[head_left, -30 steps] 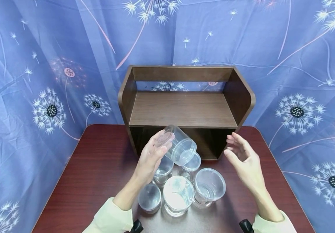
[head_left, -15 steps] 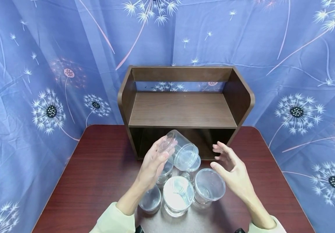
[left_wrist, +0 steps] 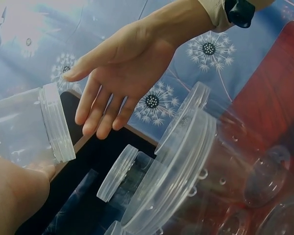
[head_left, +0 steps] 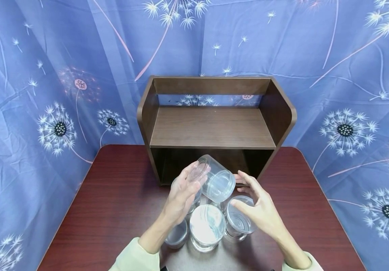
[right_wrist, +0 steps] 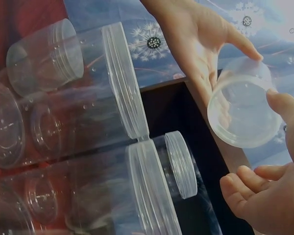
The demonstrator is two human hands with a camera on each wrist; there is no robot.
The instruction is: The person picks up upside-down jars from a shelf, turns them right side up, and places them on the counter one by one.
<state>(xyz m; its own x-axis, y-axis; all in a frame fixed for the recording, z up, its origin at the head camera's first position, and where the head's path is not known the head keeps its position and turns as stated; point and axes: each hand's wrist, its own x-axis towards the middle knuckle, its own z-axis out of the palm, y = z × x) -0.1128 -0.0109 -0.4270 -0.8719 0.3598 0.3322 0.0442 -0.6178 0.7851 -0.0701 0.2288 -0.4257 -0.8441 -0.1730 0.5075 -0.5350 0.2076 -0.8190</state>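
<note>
My left hand point(head_left: 182, 197) grips a clear plastic jar point(head_left: 218, 182) by its base, above the other jars. The jar is tilted, its ridged rim end pointing down to the right; whether a lid sits on it I cannot tell. Close to that end is my right hand point(head_left: 262, 210), fingers spread and loosely bent, holding nothing. In the left wrist view a small gap separates this right hand point(left_wrist: 132, 68) from the jar point(left_wrist: 24, 129). Below stand several more clear jars: a bright one point(head_left: 208, 226), a wide one point(head_left: 239, 216) partly behind my right hand, and a small one point(head_left: 177, 233).
A brown two-tier wooden shelf point(head_left: 211, 128) stands at the back of the dark red table point(head_left: 113, 188). The grouped jars sit in front of its lower opening. A blue dandelion-print cloth point(head_left: 79, 56) hangs behind and on both sides.
My right hand has moved left and down, close to the held jar's rim end. The left hand has carried the jar slightly right and downward.
</note>
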